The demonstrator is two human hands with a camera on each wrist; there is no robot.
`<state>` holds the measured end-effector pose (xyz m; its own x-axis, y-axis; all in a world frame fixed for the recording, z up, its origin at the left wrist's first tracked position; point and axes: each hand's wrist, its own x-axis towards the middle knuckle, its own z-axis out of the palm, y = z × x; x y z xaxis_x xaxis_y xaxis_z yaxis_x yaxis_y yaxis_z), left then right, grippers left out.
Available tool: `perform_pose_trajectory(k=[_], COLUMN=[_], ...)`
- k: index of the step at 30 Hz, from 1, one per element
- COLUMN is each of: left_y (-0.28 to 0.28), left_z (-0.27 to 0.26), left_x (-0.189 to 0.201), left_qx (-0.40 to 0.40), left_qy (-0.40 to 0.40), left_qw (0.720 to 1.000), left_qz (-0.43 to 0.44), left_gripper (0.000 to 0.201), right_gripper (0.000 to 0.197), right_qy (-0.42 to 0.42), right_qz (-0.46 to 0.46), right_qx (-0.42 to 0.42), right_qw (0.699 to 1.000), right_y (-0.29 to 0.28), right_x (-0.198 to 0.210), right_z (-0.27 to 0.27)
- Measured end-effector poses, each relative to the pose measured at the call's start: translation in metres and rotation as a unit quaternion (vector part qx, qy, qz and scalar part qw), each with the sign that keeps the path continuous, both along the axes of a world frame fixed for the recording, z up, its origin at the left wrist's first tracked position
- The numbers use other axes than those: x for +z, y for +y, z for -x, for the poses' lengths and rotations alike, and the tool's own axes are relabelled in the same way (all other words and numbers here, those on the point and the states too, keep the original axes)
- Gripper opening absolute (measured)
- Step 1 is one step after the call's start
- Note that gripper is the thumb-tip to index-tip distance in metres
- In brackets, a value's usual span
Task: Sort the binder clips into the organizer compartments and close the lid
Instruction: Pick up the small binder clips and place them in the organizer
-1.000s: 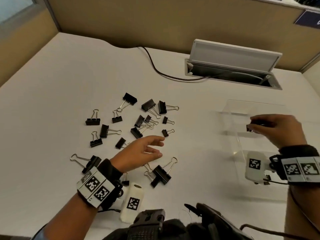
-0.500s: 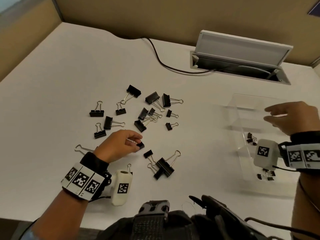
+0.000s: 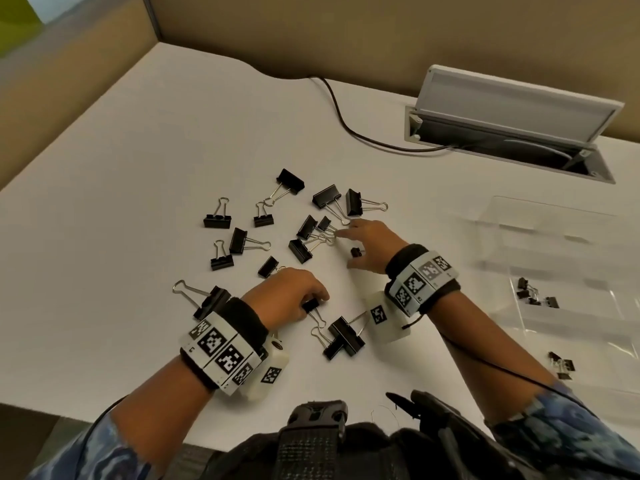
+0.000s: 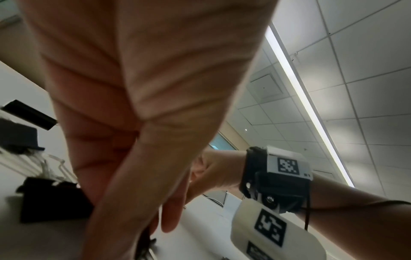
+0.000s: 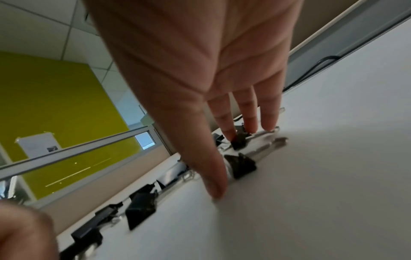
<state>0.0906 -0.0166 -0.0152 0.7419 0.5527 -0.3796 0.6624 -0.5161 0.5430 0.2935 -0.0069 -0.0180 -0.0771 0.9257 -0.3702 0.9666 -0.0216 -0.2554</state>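
Several black binder clips [image 3: 239,240] of mixed sizes lie scattered on the white desk [image 3: 121,202]. My left hand [image 3: 313,301] pinches a small clip [image 3: 310,305] just above two crossed large clips [image 3: 343,337]. My right hand [image 3: 348,249] reaches into the pile with straight, spread fingers, and a small clip [image 3: 355,252] lies between its thumb and fingers. In the right wrist view that clip [image 5: 243,167] sits on the desk beside the thumb. The clear organizer [image 3: 571,327] stands at the right with its lid [image 3: 547,216] open and small clips [image 3: 533,296] in its compartments.
A desk cable box [image 3: 512,109] with a raised flap sits at the back right, and a black cable [image 3: 339,112] runs from it to the partition wall. A large clip [image 3: 211,299] lies by my left wrist. Dark gear [image 3: 311,445] hangs at the front edge.
My right hand has left the organizer and swung left into the clip pile. My left hand has closed on a small clip and stayed near the front of the pile.
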Motion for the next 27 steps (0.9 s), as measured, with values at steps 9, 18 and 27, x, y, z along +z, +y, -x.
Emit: perform_pose_trajectory(k=[9, 18, 27], left_y=[-0.001, 0.003, 0.001], left_z=[0.004, 0.028, 0.063], left_x=[-0.002, 0.002, 0.007], left_qx=[0.071, 0.208, 0.225], left_qy=[-0.105, -0.212, -0.159], left_qw=[0.992, 0.954, 0.960], left_qz=[-0.006, 0.039, 0.046], left_gripper=[0.041, 0.023, 0.009], right_gripper=[0.041, 0.036, 0.020], right_qy=[0.015, 0.023, -0.013], right_qz=[0.006, -0.004, -0.053], right_qx=[-0.064, -0.104, -0.072], right_qw=[0.998, 0.994, 0.996], right_y=[-0.030, -0.072, -0.080], right_x=[0.004, 0.006, -0.001], right_z=[-0.019, -0.026, -0.020])
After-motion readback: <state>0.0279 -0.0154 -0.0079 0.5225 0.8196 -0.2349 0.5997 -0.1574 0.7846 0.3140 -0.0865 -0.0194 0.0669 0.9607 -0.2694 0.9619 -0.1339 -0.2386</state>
